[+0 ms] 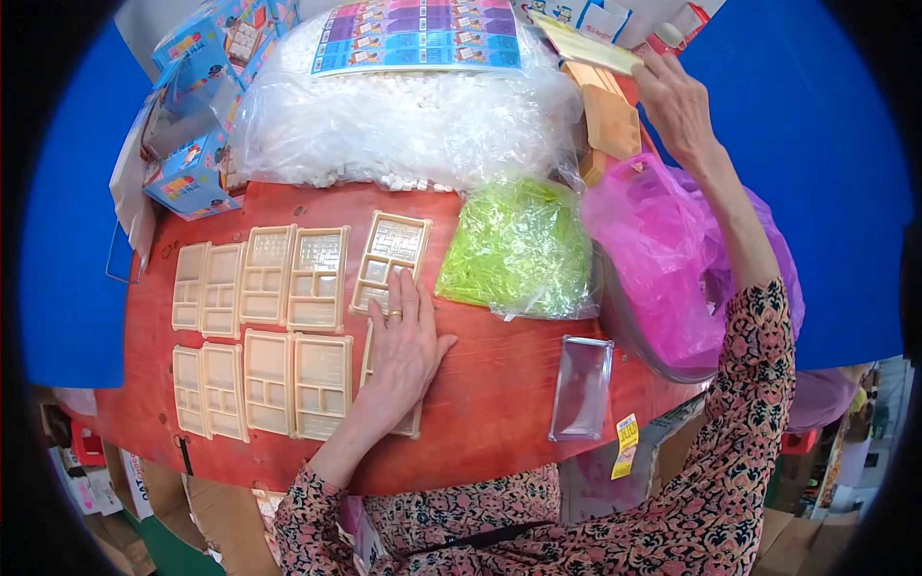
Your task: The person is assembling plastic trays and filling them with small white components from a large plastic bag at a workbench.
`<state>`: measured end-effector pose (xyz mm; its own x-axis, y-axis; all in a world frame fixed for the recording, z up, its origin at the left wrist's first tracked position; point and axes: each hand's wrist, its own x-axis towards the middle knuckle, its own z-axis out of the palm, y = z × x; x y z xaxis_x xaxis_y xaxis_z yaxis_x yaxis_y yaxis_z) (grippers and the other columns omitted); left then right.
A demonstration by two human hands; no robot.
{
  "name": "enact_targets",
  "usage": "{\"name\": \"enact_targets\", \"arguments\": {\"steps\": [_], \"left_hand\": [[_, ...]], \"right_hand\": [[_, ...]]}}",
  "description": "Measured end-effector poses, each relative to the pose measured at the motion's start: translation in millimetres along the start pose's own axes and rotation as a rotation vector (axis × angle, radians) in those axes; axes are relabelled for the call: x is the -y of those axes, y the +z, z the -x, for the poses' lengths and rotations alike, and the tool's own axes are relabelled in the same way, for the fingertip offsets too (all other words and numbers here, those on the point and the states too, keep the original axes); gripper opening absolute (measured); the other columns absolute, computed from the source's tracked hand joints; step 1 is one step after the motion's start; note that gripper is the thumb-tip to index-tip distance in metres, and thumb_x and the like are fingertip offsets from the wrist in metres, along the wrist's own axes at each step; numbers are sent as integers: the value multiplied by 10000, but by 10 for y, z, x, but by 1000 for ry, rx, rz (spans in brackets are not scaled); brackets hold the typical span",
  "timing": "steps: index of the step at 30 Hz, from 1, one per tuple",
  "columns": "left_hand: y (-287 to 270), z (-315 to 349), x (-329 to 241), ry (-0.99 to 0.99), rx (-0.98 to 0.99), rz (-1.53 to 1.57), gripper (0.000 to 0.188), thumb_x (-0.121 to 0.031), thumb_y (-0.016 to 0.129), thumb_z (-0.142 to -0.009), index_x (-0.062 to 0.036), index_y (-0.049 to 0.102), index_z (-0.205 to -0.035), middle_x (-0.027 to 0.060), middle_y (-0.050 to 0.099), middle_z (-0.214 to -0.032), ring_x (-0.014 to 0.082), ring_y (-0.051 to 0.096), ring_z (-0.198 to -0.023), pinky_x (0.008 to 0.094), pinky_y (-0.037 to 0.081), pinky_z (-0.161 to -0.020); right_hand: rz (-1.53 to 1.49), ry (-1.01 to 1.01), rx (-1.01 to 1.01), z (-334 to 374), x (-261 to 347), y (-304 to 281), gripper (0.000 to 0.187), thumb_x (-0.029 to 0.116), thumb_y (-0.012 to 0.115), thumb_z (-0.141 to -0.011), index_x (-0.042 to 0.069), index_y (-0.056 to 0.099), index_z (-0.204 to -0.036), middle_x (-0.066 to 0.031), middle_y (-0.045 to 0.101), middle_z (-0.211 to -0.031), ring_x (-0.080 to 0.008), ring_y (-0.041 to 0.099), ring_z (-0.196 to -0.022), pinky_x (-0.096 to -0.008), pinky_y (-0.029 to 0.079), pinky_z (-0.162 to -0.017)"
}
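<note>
My left hand [403,331] lies flat with fingers stretched out. It rests across the lower end of a cream compartment tray [397,237] and covers much of another cream tray [407,422] in front of it. Up at the far right, my right hand [677,101] is closed on the end of a flat, pale yellow-green card [588,45], held over wooden blocks [612,122]. Whether it is one card or a thin stack, I cannot tell. More cream trays [319,278] stand in two rows left of my left hand; some of their upper compartments hold small tile-like pieces.
A big clear bag of white pieces [403,125] lies at the back under a printed sheet [418,38]. Blue boxes [192,178] stand back left. Rightward are a bag of green pieces [519,250], a pink plastic bag [653,250] and a clear plastic box [581,389] on the red table [480,413].
</note>
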<state>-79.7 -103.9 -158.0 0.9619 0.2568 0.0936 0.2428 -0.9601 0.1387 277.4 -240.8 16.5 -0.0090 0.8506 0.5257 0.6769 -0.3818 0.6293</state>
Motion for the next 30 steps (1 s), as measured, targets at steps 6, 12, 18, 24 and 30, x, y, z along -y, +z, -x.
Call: {"name": "enact_targets", "arguments": {"steps": [6,12,18,24,30], "left_hand": [[-3,-13,-14,-30,12,27,792,-392,639,-781,106,323,-1310,291,255,-1387,404,209,-1326,579,257,-1012],[12,-60,-4,-38,31,31,797,-391,644,-776,104,320,-1310,293,252,-1388,414,216,-1323,589,284,-991],[-169,-111,134,-6,79,165,727,-345,663,-771,98,368,-1267,310,275,-1362,427,248,-1303,575,312,-975],[-692,-793,565,105,-269,437,342,-16,578,-742,81,480,-1055,314,428,-1185,434,428,-1112,552,343,-911],[-506,-1933,1315,192,-632,-132,308,-52,617,-729,18,502,-1007,219,530,-1054,406,470,-1073,521,339,-940]], "right_hand": [[-201,28,381,453,208,183,209,224,621,-713,39,550,-778,-99,542,-834,-275,559,-852,-387,477,-609],[-467,88,318,473,210,63,138,172,602,-749,50,557,-794,-123,520,-811,-306,564,-797,-415,447,-637],[-606,134,290,43,103,-66,175,120,636,-762,-28,543,-748,-145,548,-723,-299,548,-648,-377,432,-584],[-829,73,608,-992,437,-82,231,147,557,-821,-76,527,-768,-147,463,-601,-207,440,-550,-357,388,-543],[-1141,57,327,-1596,1731,933,113,34,504,-782,-50,565,-826,-213,574,-715,-313,584,-704,-380,463,-663]]}}
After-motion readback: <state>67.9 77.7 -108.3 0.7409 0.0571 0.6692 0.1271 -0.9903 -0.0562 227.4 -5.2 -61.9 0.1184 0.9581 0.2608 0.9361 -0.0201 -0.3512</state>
